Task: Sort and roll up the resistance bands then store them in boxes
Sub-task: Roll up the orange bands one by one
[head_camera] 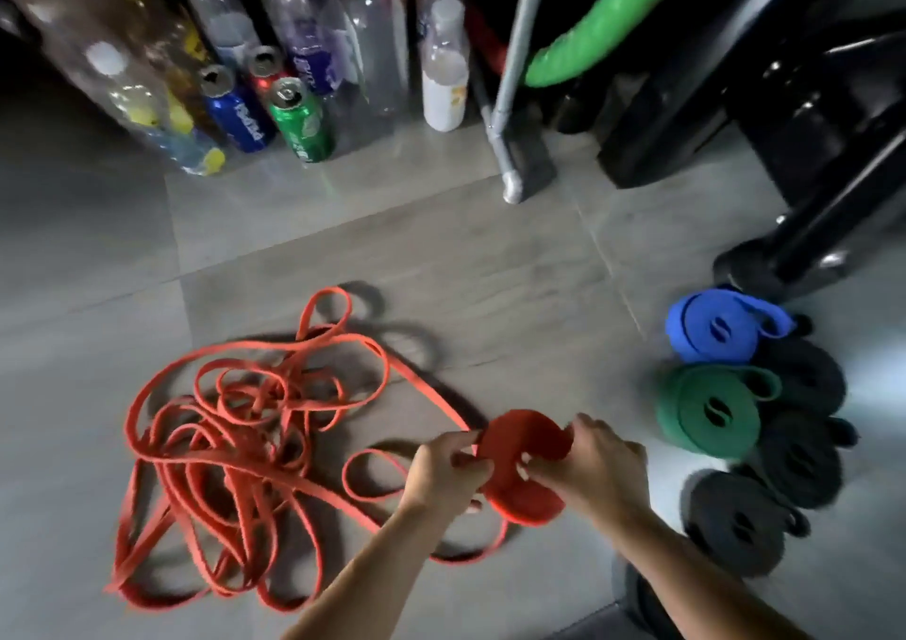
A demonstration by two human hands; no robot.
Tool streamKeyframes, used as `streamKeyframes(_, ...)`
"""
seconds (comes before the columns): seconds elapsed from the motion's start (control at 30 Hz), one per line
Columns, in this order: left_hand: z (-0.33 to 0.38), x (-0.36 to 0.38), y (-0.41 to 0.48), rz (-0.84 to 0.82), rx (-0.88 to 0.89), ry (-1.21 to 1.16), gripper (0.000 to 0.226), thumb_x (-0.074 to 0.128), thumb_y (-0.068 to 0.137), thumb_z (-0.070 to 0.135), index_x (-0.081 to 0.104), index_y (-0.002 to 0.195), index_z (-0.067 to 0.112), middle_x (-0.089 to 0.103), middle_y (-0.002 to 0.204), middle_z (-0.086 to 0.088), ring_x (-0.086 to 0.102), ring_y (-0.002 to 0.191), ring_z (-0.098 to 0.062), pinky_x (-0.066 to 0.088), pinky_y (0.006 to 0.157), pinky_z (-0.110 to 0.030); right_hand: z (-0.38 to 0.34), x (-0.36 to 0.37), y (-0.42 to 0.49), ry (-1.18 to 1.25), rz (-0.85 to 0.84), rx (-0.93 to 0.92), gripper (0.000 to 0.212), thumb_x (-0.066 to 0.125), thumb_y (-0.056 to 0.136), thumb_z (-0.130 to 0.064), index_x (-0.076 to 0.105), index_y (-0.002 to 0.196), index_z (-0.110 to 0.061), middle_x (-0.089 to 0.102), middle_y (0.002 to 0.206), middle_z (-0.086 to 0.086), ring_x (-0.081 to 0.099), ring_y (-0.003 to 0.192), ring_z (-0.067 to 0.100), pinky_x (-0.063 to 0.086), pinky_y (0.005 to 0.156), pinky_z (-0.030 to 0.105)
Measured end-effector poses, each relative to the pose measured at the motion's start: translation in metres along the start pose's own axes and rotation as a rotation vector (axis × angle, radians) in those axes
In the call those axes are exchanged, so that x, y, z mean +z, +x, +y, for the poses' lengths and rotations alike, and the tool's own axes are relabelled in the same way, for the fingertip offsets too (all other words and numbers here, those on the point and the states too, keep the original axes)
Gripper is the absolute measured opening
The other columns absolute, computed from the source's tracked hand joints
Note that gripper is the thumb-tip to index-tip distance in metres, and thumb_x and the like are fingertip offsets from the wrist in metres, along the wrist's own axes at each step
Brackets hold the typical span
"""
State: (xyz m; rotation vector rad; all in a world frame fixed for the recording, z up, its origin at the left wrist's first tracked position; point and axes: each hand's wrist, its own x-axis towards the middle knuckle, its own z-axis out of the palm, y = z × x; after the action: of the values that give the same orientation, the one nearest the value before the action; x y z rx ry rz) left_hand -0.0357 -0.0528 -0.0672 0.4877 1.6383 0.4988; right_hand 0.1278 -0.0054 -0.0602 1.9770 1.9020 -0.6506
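A partly wound roll of red resistance band [527,468] is held above the floor between both hands. My left hand [443,475] pinches its left side and my right hand [595,475] grips its right side. A loose strand runs from the roll to a tangled heap of thin red bands [235,443] on the floor at lower left. At the right lie finished rolls: a blue roll [718,328], a green roll [706,411] and several black rolls [735,524].
Plastic bottles [443,66] and drink cans [299,120] stand along the back. A grey metal pole [512,100] and a green curved object [603,22] lean behind. Black equipment legs [804,228] stand at the right. The floor is grey tile [441,247].
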Motion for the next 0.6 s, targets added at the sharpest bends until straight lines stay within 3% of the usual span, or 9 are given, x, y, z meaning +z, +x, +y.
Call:
streamKeyframes(0.13,0.009,0.058,0.023,-0.101,0.036,0.142,0.028,0.061,0.083,0.001,0.061,0.110,0.010,0.061,0.074,-0.002,0.055,0.052,-0.016,0.052,0.059,-0.034,0.053,0.003,0.006,0.052,0.033,0.199,0.062,0.056,0.060,-0.069,0.056,0.097,-0.019,0.063,0.097,-0.002,0.062,0.094,0.020,0.040,0.081,0.033)
streamKeyframes(0.2,0.013,0.080,0.032,-0.095,0.057,0.180,0.033,0.061,0.082,0.002,0.054,0.111,0.015,0.062,0.078,0.001,0.056,0.052,-0.018,0.054,0.061,-0.037,0.074,0.009,0.012,0.111,0.071,0.272,0.064,0.058,0.059,-0.069,0.056,0.099,-0.019,0.063,0.099,-0.001,0.061,0.097,0.021,0.041,0.082,0.033)
streamKeyframes(0.33,0.015,0.112,0.047,-0.101,0.156,0.351,0.033,0.059,0.080,0.009,0.054,0.108,0.028,0.063,0.098,-0.001,0.067,0.075,-0.027,0.057,0.072,-0.041,0.097,0.030,0.021,0.227,0.193,0.383,0.069,0.065,0.059,-0.068,0.046,0.106,-0.020,0.065,0.104,-0.001,0.062,0.104,0.021,0.041,0.086,0.034)
streamKeyframes(0.43,0.009,0.132,0.055,-0.142,0.165,0.459,0.043,0.056,0.083,0.014,0.055,0.123,0.026,0.053,0.117,-0.005,0.067,0.085,-0.029,0.057,0.077,-0.042,0.109,0.046,0.025,0.264,0.309,0.447,0.067,0.070,0.058,-0.063,0.042,0.096,-0.016,0.067,0.092,0.005,0.065,0.093,0.026,0.044,0.079,0.035)
streamKeyframes(0.6,0.006,0.156,0.055,-0.282,0.050,0.346,0.055,0.052,0.082,0.011,0.045,0.132,0.034,0.053,0.108,-0.002,0.058,0.084,-0.018,0.056,0.058,-0.030,0.123,0.063,0.032,0.276,0.364,0.547,0.055,0.068,0.063,-0.056,0.042,0.092,-0.016,0.067,0.089,0.002,0.064,0.089,0.026,0.041,0.074,0.036)
